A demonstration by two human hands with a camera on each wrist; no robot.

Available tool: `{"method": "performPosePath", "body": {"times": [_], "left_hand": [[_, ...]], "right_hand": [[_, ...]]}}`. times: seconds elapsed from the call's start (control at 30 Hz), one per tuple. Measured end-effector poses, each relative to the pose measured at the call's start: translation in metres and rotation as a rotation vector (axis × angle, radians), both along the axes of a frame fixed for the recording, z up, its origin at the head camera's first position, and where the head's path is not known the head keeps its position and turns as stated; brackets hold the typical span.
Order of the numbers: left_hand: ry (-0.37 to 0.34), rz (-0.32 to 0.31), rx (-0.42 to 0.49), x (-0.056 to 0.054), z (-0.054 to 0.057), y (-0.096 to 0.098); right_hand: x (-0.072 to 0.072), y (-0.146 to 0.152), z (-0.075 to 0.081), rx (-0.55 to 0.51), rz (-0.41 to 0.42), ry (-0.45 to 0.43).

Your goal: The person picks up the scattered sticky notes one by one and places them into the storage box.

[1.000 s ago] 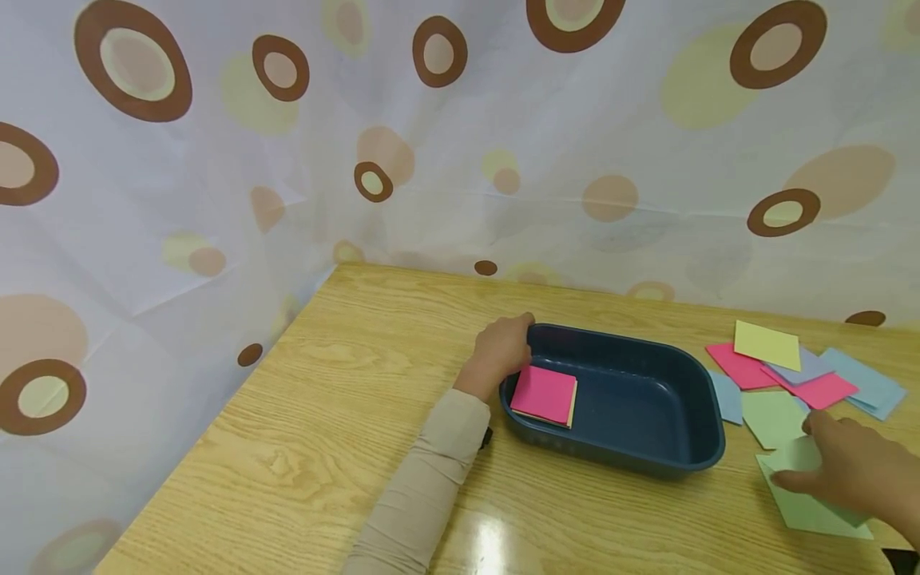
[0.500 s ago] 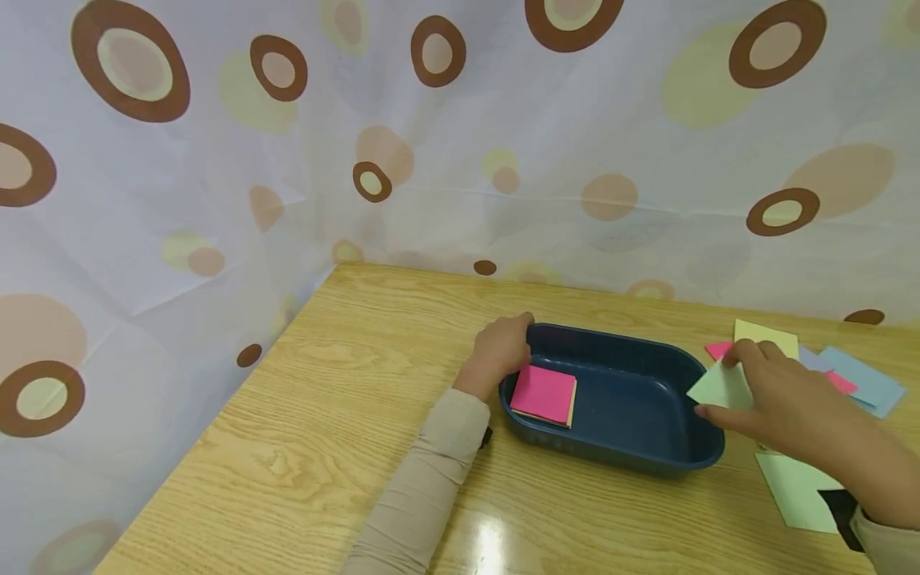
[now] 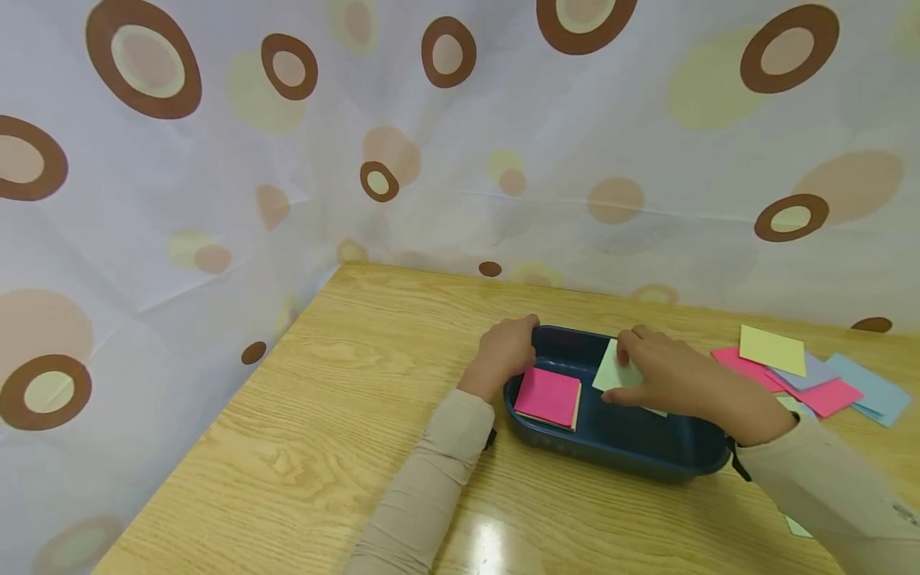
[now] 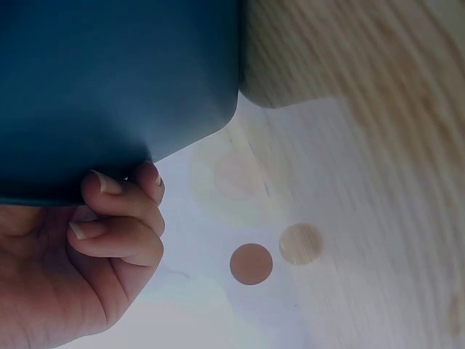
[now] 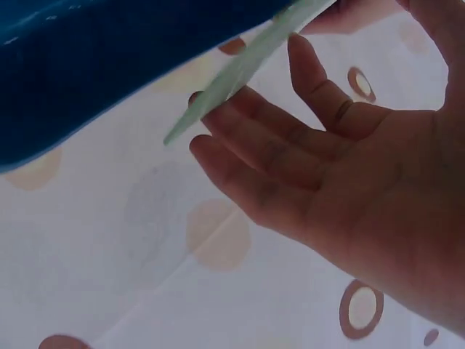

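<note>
Pale-green paper [image 3: 609, 370], pinched in your right hand [image 3: 664, 374] over the navy tray [image 3: 607, 455] your left hand [image 3: 506, 349] grips, might drop askew should the pinch slip.

The table [image 3: 287, 431] has a light yellow-brown top with wood grain, its far left corner in view and a bright shine at its near side. Right of the middle stands a dark blue tray [image 3: 596, 452], its long sides running left to right. Beyond the tray's right end lies a loose, overlapping pile of paper notes [image 3: 808, 375] in pink, purple, light blue and yellow. Nearer, a pale green note [image 3: 798, 526] is mostly hidden.
</note>
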State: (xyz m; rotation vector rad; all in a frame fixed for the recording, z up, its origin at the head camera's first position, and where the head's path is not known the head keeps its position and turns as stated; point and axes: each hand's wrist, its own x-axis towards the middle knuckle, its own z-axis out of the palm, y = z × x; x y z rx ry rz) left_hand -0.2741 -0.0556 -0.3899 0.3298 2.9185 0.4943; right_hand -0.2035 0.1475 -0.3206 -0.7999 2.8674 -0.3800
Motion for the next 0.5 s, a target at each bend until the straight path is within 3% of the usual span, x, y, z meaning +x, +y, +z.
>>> {"method": "performPosePath", "body": {"times": [0.33,0.5], "left_hand": [[0.003,-0.005,0.011,0.000,0.002,0.000],[-0.012,-0.019,0.030,0.001,0.003,-0.001]], "right_hand": [[-0.026,-0.042,-0.011,0.069,0.142,-0.164],[-0.034,-0.058,-0.024,0.109,0.230,-0.174]]}}
